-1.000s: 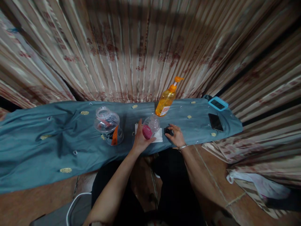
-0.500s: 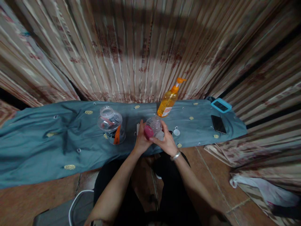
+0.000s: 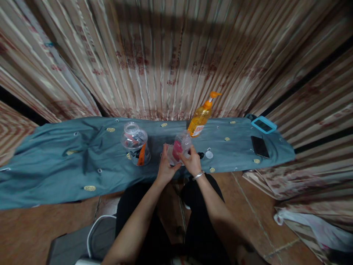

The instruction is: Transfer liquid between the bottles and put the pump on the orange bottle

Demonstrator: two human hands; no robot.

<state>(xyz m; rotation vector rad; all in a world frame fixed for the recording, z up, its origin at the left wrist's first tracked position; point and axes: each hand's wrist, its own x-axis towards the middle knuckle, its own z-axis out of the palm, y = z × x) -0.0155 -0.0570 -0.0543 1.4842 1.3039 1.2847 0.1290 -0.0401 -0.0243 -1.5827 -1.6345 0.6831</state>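
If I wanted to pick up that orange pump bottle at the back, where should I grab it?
Grip the orange pump bottle around its wide body, coming from the front. It stands upright with curtain close behind, and the thin pump head on top probably gives a poor hold. The small clear bottle, held in both hands, sits just in front, so reach past it.

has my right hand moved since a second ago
Yes. The right hand left the small caps on the blue cloth and went left onto the small bottle.

We can't read the small clear pink-labelled bottle (image 3: 180, 147): our hands cover its base. Grey white-rimmed object (image 3: 82, 246) at 7 o'clock cut off.
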